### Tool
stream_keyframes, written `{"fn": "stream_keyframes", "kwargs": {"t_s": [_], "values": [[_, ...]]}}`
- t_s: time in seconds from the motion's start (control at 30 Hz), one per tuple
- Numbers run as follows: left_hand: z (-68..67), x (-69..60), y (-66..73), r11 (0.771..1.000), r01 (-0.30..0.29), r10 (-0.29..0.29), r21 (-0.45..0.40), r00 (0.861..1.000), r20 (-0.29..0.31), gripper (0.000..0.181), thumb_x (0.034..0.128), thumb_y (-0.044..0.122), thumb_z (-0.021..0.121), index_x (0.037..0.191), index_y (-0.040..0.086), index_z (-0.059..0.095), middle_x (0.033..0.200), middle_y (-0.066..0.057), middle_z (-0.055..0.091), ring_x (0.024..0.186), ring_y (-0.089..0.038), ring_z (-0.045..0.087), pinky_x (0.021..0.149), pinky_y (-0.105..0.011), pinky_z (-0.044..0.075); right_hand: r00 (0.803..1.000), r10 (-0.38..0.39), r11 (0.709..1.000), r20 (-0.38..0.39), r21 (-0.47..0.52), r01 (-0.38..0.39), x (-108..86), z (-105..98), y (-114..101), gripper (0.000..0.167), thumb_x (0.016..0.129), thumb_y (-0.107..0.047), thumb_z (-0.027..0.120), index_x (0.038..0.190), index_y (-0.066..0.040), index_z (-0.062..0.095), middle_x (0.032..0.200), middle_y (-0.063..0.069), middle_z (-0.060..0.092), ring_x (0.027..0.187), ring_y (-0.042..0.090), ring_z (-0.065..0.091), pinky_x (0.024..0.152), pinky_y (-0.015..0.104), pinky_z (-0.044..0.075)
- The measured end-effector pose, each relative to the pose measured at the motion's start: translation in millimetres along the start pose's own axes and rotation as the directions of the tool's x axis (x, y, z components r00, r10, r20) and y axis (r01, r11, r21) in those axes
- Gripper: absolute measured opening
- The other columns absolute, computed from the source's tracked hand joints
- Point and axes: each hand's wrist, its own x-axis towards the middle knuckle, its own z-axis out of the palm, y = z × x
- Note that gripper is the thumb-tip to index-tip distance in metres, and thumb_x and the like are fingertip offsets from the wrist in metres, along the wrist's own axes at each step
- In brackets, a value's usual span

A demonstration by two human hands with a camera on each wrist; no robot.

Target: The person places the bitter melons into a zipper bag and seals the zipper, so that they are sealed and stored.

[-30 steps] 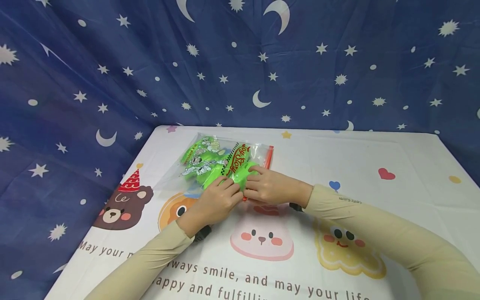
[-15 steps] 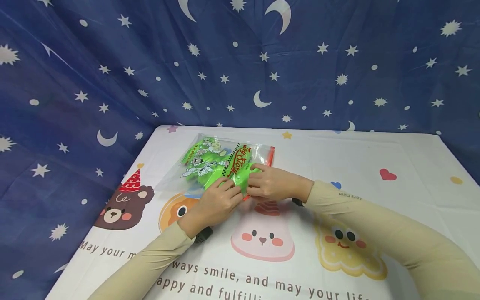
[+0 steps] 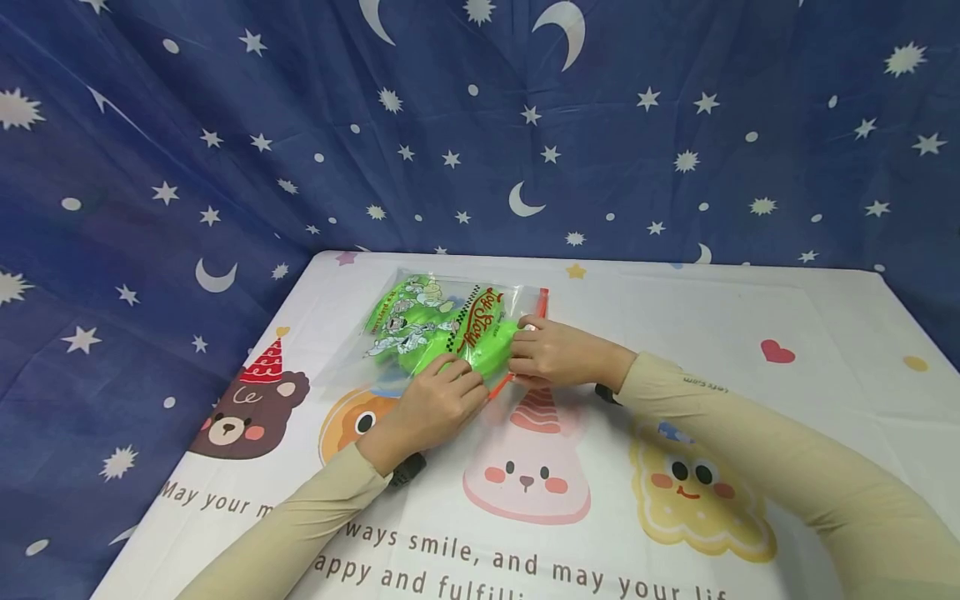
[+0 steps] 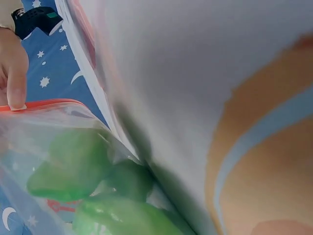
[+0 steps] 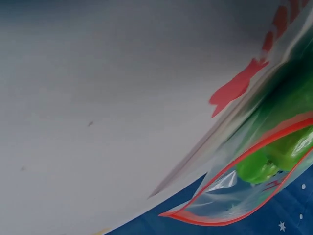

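A clear zip bag (image 3: 512, 302) with a "Toy Story" print lies on the table, its orange-red zip edge (image 3: 543, 302) to the right. Rounded green things (image 4: 73, 161) are inside; their kind is unclear. My left hand (image 3: 435, 408) grips the bag's near corner by the zip, fingers curled. Farther along the same edge, my right hand (image 3: 562, 354) pinches the zip between thumb and fingers. In the right wrist view the two zip strips (image 5: 215, 223) stand apart toward the far end. The left wrist view shows the right thumb (image 4: 17, 90) on the zip.
A white cloth with cartoon prints, such as a brown bear (image 3: 243, 412) and a pink rabbit (image 3: 525, 492), covers the table. Behind and to the left hangs a dark blue curtain (image 3: 480, 125) with stars and moons.
My right hand has slid along the zip edge, away from the left hand and toward the far end, uncovering more zip between them. The left hand stays at the near corner.
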Motion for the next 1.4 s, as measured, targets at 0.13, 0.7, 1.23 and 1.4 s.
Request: {"fn": "stream_keyframes", "kwargs": {"t_s": [0.13,0.7,1.23,1.4], "values": [[-2.9,3.7,0.5,0.995,0.094,-0.093,-0.017,0.995,0.023,0.007,0.0775,0.018,0.07,0.074,0.012,0.067,0.074,0.002,0.065,0.075,-0.017,0.059,0.081,-0.032,0.049,1.0,0.004,1.0,-0.029,0.019,-0.004,0.8,0,-2,0.017,0.079,-0.024,0.071,0.078,-0.013,0.059,0.072,0.0,0.058,0.071,0.016,0.056,0.081,0.035,0.047],[-11.8,23.8,10.2,0.926,0.367,-0.352,-0.091,0.924,0.149,0.008,0.0771,0.021,0.073,0.076,0.015,0.068,0.083,0.002,0.069,0.085,-0.016,0.06,0.087,-0.035,0.047,0.993,0.051,0.989,-0.104,0.145,-0.036,5.7,1,1,0.011,0.081,-0.021,0.07,0.089,-0.014,0.068,0.08,0.001,0.059,0.077,0.016,0.056,0.083,0.035,0.046],[-8.2,23.3,9.8,0.975,0.21,-0.202,-0.071,0.974,0.108,0.005,0.0752,0.015,0.071,0.08,0.014,0.071,0.08,0.005,0.067,0.086,-0.016,0.06,0.087,-0.032,0.046,0.994,0.106,0.97,-0.029,0.221,-0.097,3.2,4,14,0.008,0.082,-0.021,0.066,0.086,-0.014,0.068,0.091,0.005,0.061,0.086,0.02,0.056,0.087,0.04,0.044],[-7.6,21.8,9.6,0.987,0.156,-0.152,-0.044,0.985,0.087,0.004,0.0766,0.017,0.07,0.077,0.013,0.069,0.078,0.005,0.066,0.085,-0.015,0.06,0.089,-0.032,0.046,0.993,0.119,0.972,0.007,0.202,-0.118,-0.5,6,21,0.008,0.083,-0.021,0.065,0.084,-0.015,0.069,0.093,0.005,0.061,0.088,0.022,0.056,0.087,0.041,0.043]]}}
